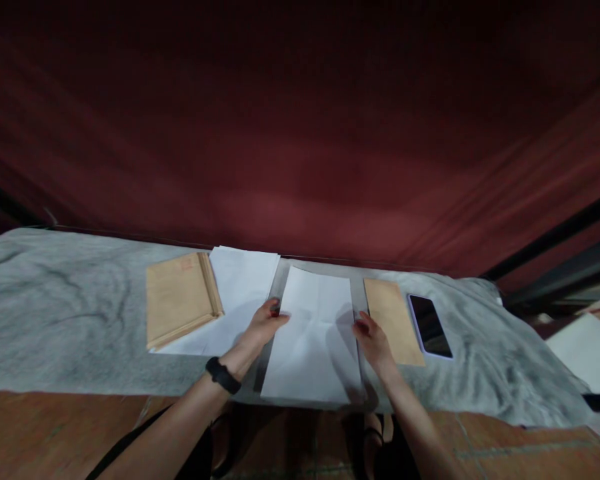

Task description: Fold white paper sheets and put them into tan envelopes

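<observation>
A white sheet of paper (313, 343) with faint creases lies lengthwise in front of me, its far edge curving slightly. At its left edge is my left hand (266, 323), thumb over the paper and fingers curled at the side. My right hand (373, 340) grips the opposite edge, fingers bent in. Left of the sheet, a pile of white papers (245, 273) is partly covered by a stack of brown envelopes (177, 297). A single brown envelope (395, 320) rests just right of my right hand.
A phone (430, 325) with a dark screen and a pale purple edge lies beyond the single envelope. Grey cloth (80, 300) covers the long narrow surface. Behind it hangs a dark red fabric (300, 167). A white flat object (587, 353) is at the far right.
</observation>
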The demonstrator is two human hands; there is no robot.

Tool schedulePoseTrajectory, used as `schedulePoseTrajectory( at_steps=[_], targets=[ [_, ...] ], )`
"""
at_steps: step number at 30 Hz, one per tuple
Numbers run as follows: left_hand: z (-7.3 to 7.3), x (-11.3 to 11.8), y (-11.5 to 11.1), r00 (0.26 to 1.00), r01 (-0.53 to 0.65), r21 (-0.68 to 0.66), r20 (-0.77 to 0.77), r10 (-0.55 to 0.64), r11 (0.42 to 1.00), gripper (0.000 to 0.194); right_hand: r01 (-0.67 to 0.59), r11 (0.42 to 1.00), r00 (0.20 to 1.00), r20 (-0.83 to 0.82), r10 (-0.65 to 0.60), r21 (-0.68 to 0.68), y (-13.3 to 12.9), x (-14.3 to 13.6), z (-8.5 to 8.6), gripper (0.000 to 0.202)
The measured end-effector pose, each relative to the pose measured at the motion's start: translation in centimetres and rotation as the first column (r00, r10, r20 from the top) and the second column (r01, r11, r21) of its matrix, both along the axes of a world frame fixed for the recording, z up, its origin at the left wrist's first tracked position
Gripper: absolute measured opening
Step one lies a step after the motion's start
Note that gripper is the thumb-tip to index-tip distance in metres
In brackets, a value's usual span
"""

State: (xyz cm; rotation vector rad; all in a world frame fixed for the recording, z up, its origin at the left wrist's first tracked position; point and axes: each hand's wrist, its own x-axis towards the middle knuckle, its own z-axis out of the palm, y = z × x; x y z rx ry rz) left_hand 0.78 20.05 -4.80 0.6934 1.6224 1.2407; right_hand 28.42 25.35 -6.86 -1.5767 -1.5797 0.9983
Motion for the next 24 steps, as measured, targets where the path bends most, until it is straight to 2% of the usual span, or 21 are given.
schedulePoseTrajectory(
  at_steps=[2,4,8,12,15,19,21,24],
  targets=[
    [0.5,-0.1,-0.1,0.998,0.057,-0.014,0.027,-0.056,0.998,0.038,-0.021,0.998,0.999,-0.051,0.018,-0.063,0.3,0.0,0.5,0.031],
    [1.1,-0.2,-0.5,0.993,0.112,-0.036,0.049,-0.110,0.993,0.034,-0.032,0.995,0.997,-0.068,0.026,-0.095,0.4,-0.1,0.9,0.029],
    [2.6,-0.4,-1.1,0.979,0.140,-0.055,0.156,-0.130,0.989,0.043,-0.069,0.975,0.990,-0.134,0.041,-0.213,-0.3,-0.2,2.0,0.033],
    [4.1,-0.8,-0.9,0.948,0.160,0.001,0.279,-0.154,0.987,0.046,-0.212,0.917,0.943,-0.318,0.101,-0.339,-0.9,-0.1,3.1,0.038],
    [5.2,-1.2,-0.3,0.951,0.191,0.053,0.237,-0.198,0.980,0.045,-0.246,0.922,0.892,-0.442,0.095,-0.299,-0.7,0.0,4.2,0.043],
    [7.2,-1.5,0.7,0.967,0.226,0.073,0.105,-0.233,0.971,0.044,-0.196,0.953,0.826,-0.562,0.034,-0.232,0.0,0.1,6.3,0.045],
    [8.5,-1.5,1.2,0.969,0.237,0.107,0.047,-0.243,0.965,0.043,-0.143,0.976,0.784,-0.620,0.012,-0.162,0.3,-0.1,7.5,0.043],
    [10.5,-1.5,1.6,0.973,0.228,0.194,-0.087,-0.215,0.954,0.038,-0.070,0.997,0.748,-0.662,0.046,-0.011,0.4,-0.4,8.8,0.037]
  ],
)
